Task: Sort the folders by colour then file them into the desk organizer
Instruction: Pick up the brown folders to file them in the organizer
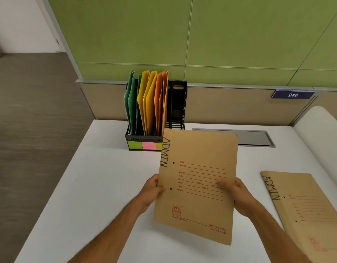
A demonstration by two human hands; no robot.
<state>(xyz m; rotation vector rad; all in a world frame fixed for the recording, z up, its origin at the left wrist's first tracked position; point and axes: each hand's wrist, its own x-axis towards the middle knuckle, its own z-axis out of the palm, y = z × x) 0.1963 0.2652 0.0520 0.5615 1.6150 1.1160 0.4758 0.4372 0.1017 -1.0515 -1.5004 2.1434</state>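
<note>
Head view, looking forward-down, near desk (107, 186).

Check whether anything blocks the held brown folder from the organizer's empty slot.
Nothing visible does. The brown folder, held by the left hand and right hand, is raised just in front of the organizer, whose black right-hand slots stand empty beside the orange folders.

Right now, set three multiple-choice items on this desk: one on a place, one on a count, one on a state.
1. Where does the second brown folder lie?
A. in the organizer
B. flat on the desk, right of the held one
C. on the floor

2. How many brown folders show?
A. one
B. two
C. four

3. The organizer's rightmost slot is:
A. empty
B. full of green folders
C. hidden

Key: 1 B, it rests on the white desk. 2 B, one lying, one held folder between left hand and right hand. 3 A, bare black walls show.
</note>
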